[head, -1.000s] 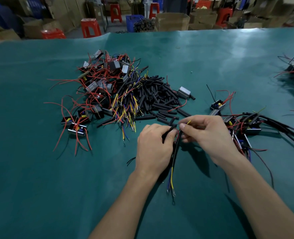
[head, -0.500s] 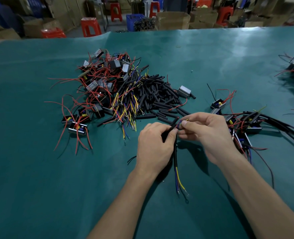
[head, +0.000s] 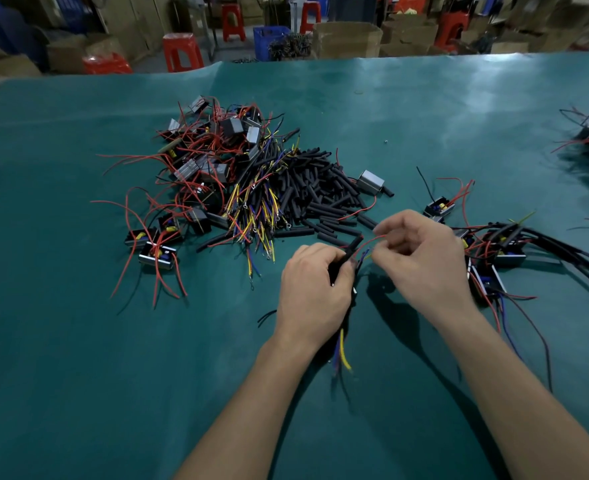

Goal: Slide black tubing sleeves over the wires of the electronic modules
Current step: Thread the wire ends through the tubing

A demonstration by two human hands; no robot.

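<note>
I see my left hand (head: 312,292) curled round a short black tubing sleeve (head: 350,249) and its wire bundle, whose yellow and blue ends (head: 342,355) hang out below the palm. My right hand (head: 421,261) pinches a thin red wire (head: 369,242) beside the sleeve's upper mouth. The loose pile of black sleeves (head: 315,192) lies just beyond on the green table mat (head: 78,375). Far back, a blue plastic crate (head: 269,38) holds dark tangled wiring, beside an open cardboard box (head: 346,39) whose contents I cannot tell.

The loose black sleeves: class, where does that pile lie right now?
In the head view, the loose black sleeves lie mid-table, just beyond both hands, right of the unsleeved modules.
</note>
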